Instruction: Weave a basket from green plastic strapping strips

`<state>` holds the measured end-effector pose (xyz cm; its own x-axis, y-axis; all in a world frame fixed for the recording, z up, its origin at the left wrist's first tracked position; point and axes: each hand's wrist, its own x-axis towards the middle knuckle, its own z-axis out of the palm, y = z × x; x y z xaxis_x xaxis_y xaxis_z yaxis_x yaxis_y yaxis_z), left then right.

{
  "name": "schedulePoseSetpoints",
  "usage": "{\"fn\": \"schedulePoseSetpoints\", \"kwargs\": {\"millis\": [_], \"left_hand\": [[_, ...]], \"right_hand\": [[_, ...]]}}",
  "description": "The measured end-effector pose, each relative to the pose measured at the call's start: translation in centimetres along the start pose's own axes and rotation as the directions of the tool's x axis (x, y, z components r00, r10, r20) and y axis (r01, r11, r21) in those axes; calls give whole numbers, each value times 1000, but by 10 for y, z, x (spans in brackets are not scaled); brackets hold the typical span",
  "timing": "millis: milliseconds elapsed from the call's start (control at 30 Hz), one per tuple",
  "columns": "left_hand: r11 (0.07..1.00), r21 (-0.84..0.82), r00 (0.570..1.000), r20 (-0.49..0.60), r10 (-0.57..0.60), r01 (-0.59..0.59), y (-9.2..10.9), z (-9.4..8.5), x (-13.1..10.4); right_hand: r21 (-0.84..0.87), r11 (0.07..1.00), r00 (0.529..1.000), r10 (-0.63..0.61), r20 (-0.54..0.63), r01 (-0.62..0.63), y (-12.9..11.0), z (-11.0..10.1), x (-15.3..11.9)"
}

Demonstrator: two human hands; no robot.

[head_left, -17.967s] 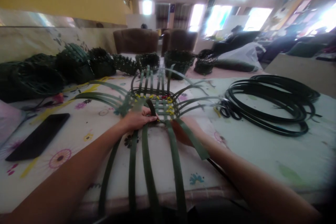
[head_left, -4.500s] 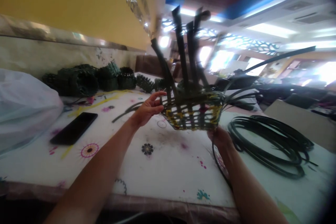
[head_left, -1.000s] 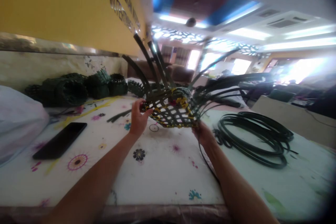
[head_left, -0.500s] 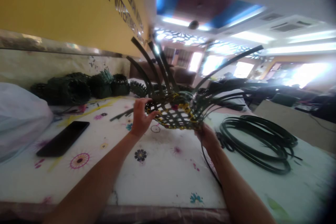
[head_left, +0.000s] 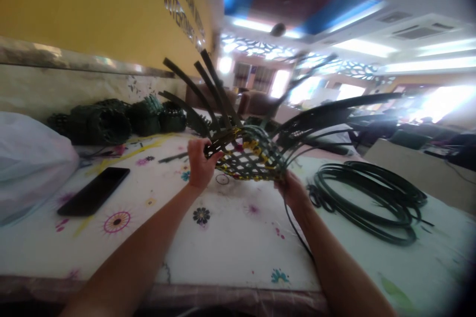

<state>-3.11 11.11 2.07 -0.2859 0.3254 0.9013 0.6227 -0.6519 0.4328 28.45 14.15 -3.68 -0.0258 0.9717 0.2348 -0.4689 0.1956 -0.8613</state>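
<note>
Got 2 hands on 1 green woven basket (head_left: pixel 245 161), tilted up over the middle of the table (head_left: pixel 230 237). Left hand (head_left: pixel 201 164) is pinching its left edge, thumb on the near side. Right hand (head_left: pixel 292 190) grips the lower right corner, fingers mostly hidden. Black phone (head_left: pixel 94 190) sits left, dark coil (head_left: pixel 403 188) right.
</note>
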Motion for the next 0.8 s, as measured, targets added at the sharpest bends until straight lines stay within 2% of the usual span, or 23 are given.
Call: {"fn": "schedulePoseSetpoints", "kwargs": {"millis": [267,333,500,667,800], "left_hand": [[993,-38,993,34,109,-108,1,-5,10],[992,-66,990,75,116,-112,1,-8,14],[995,-67,979,183,89,-78,-6,-13,18],[995,-98,982,190,25,-6,-25,-9,15],[993,-114,970,241,1,27,-33,-6,10]], "right_hand": [[-39,999,1000,10,6,-10,-5,7,-5],[-39,999,1000,6,12,-5,-6,9,-6],[-49,999,1000,-3,21,4,-9,14,-8],[-65,997,999,-40,13,41,-12,18,-9],[-109,990,996,-86,19,87,-16,21,-10]]}}
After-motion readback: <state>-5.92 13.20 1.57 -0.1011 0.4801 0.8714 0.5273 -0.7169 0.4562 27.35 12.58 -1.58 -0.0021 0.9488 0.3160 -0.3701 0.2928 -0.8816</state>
